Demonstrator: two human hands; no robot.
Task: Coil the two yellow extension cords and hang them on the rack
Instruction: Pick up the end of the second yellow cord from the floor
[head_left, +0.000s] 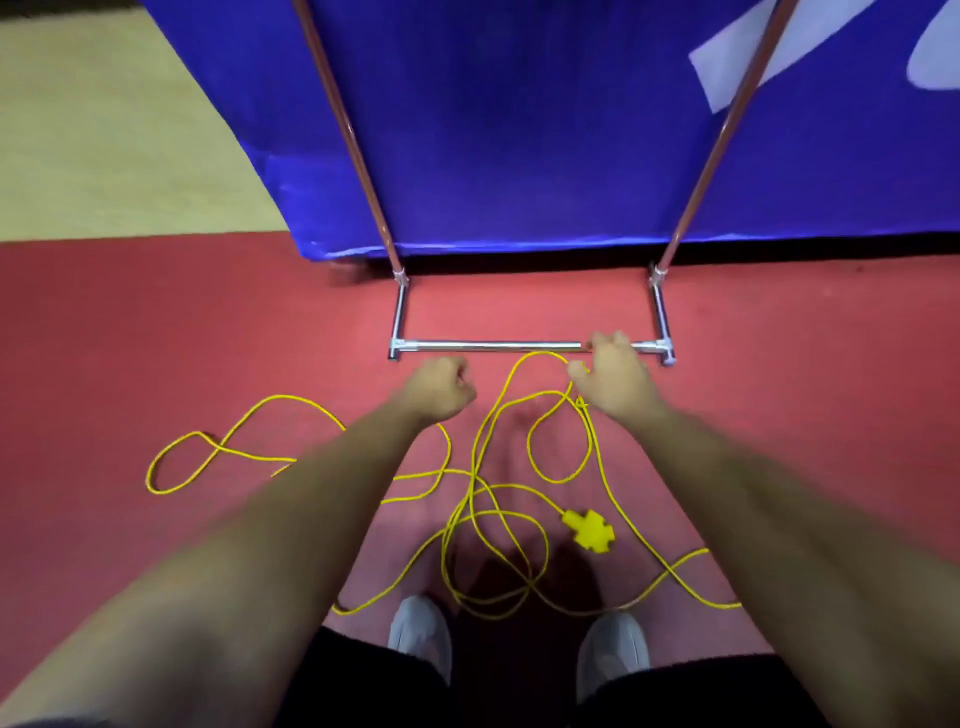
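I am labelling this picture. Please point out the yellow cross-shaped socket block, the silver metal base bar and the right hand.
yellow cross-shaped socket block (588, 529), head view, centre
silver metal base bar (488, 346), head view, mid-length
right hand (613, 375), head view, back

Left arm: extended forward and down, bare, ending short of the rack base bar.
Left hand: curled into a loose fist, nothing seen held.
Right arm: extended forward, bare.
Right hand: fingers curled, yellow cord pinched just before the bar.
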